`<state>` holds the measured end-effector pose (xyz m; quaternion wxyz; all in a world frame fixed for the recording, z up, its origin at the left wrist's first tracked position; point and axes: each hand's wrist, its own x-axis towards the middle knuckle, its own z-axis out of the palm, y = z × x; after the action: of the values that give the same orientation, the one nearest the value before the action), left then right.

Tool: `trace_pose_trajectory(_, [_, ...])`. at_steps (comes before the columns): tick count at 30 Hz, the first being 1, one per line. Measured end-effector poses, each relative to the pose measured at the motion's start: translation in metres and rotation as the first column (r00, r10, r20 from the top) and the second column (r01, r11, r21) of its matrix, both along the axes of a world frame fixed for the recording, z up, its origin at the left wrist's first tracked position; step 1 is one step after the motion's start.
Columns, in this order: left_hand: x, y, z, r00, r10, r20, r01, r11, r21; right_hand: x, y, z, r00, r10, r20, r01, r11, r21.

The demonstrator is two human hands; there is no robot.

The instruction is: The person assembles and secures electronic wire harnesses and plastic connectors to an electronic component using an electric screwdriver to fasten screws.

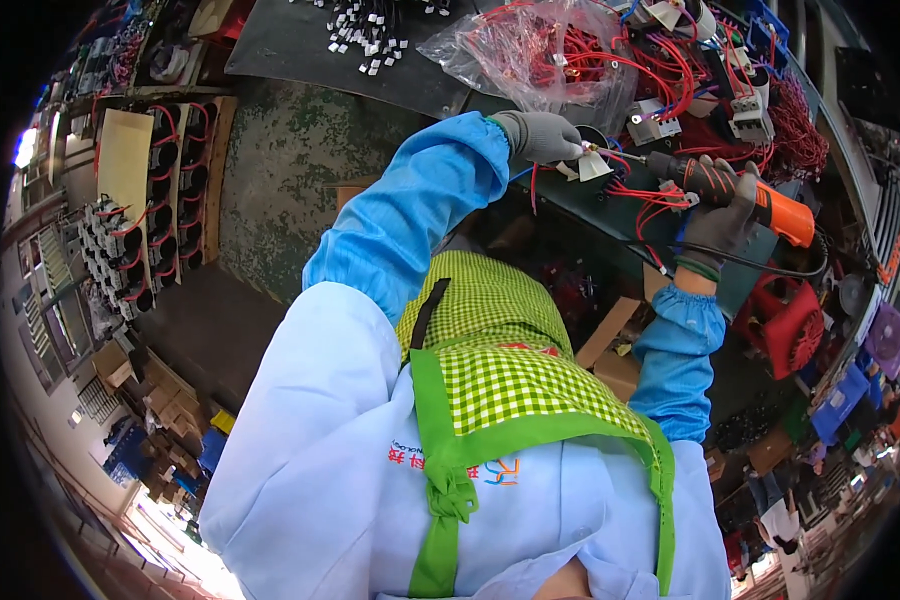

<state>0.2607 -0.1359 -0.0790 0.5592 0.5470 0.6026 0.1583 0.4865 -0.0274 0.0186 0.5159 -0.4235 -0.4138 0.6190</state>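
Note:
My left hand [545, 137], in a grey glove, is closed at the near edge of the dark green bench [590, 205], gripping a small white flared part [594, 165] with wires. A dark rounded piece shows behind that part. My right hand [720, 220], also gloved, is wrapped around an orange and black electric screwdriver [788, 216] held nearly level. Its thin bit points left and reaches the white part; whether it touches a screw is too small to tell. Red wires with terminals [655, 205] lie beneath the screwdriver.
A clear plastic bag [530, 50] of red wires lies beyond my hands. White-tipped leads [370, 40] sit at the far left. White-housed parts [750, 120] and red wire bundles [800, 150] crowd the right. Below are a cardboard box [615, 345] and red stool [782, 325].

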Motion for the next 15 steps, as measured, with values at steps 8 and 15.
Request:
trace_pose_trajectory(8, [0.003, -0.015, -0.009, 0.994, 0.098, 0.039, -0.101, 0.991, 0.085, -0.009, -0.003, 0.004, 0.998, 0.022, 0.05, -0.025, 0.998, 0.063])
trace_pose_trajectory(15, [0.025, -0.032, 0.008, 0.958, 0.197, -0.207, -0.142, 0.957, 0.253, -0.012, -0.003, 0.01, 0.971, 0.173, 0.166, -0.193, 0.974, 0.116])
